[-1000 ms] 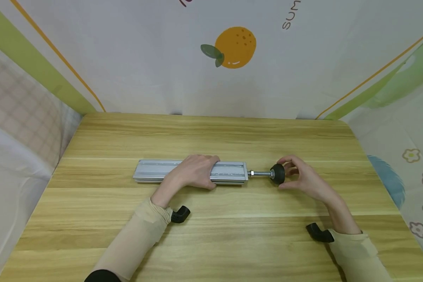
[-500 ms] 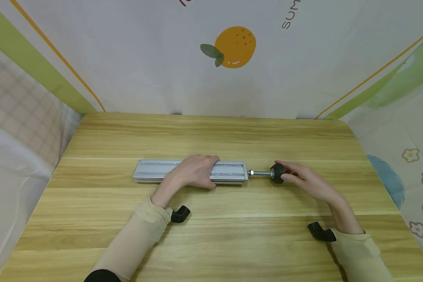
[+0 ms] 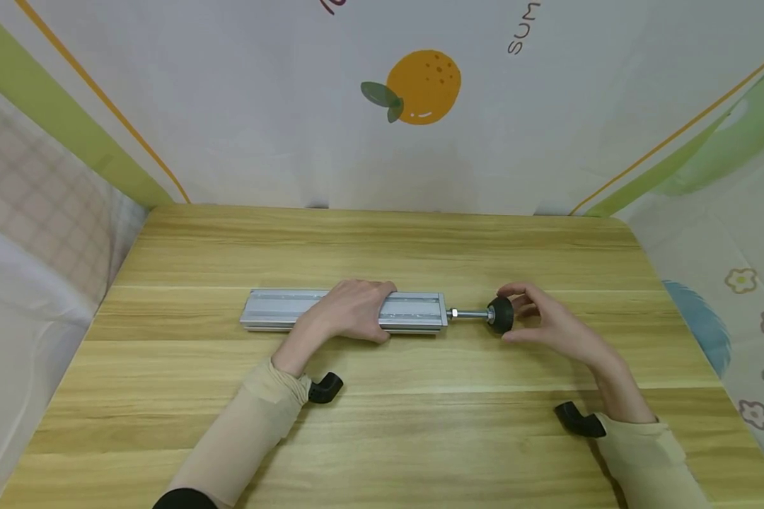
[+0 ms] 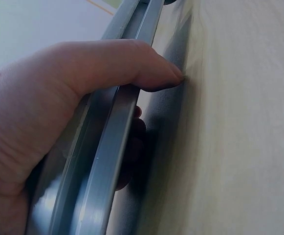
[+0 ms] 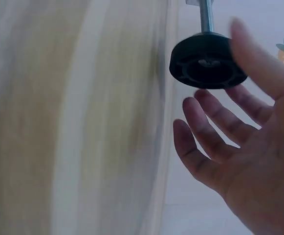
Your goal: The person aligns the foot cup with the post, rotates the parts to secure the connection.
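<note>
Two hands work one assembly near the middle of the table (image 3: 420,424). Left hand (image 3: 350,309) fingers curl over the far edge of the aluminium profile (image 3: 280,309), thumb (image 4: 151,68) wraps the near side with its tip down on the wood; firm grip, pinning the bar flat. Profile is long, silver-grey extruded metal, ribbed with lengthwise slots, matte sheen, lying parallel to the table's near edge. From its right end sticks a thin threaded steel rod (image 3: 470,313) with a small nut at the profile face. Rod ends in a round black foot (image 3: 501,314), hard plastic or rubber, disc-shaped; the right wrist view shows its underside hollow with radial ribs and a screw head at centre (image 5: 207,61). Right hand (image 3: 550,322) fingers are loosely spread and half bent around the foot; thumb and forefinger tips sit at its rim, touching or just off it, cannot tell which. No closed grasp. Table is pale wood-grain laminate, smooth, rounded far corners. Beige sleeves cover both forearms. Behind the far edge hangs a glossy printed sheet with an orange fruit (image 3: 423,86).
</note>
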`<act>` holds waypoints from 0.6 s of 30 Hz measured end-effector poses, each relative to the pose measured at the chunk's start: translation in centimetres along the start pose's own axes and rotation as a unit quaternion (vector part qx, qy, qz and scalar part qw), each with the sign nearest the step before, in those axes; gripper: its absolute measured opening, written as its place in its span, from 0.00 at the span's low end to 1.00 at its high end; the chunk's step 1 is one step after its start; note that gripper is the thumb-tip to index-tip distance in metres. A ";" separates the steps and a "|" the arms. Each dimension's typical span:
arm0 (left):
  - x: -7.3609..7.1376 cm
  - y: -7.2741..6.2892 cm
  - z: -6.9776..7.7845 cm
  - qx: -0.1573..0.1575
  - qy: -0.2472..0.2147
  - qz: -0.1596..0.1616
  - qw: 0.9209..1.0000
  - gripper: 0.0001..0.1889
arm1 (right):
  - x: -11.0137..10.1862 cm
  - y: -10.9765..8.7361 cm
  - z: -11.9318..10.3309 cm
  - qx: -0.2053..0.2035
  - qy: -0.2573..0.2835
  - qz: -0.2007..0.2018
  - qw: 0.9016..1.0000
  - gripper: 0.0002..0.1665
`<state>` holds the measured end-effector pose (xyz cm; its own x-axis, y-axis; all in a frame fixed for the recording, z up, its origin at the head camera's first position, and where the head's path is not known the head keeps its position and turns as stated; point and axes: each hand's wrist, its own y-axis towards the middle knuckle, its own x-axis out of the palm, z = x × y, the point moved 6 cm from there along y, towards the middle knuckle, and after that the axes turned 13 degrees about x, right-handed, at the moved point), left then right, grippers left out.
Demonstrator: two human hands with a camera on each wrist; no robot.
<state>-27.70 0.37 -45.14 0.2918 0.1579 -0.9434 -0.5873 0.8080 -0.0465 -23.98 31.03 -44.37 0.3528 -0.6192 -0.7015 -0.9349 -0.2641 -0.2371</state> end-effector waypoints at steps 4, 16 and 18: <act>0.0 -0.1 0.0 -0.003 -0.002 -0.002 1.000 0.40 | 0.2 0.3 -0.3 0.000 -0.002 0.015 1.000 0.44; 0.1 0.0 0.0 0.000 -0.002 0.001 1.000 0.38 | 0.2 -0.1 -0.1 -0.012 -0.028 0.012 0.999 0.33; 0.1 0.0 0.0 0.001 -0.002 0.000 1.000 0.38 | 0.3 -0.1 0.1 -0.002 -0.036 -0.001 0.999 0.32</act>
<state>-27.69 0.37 -45.23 0.2943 0.1597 -0.9423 -0.5866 0.8086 -0.0461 -23.78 30.94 -44.62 0.3516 -0.5633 -0.7477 -0.9337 -0.2689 -0.2365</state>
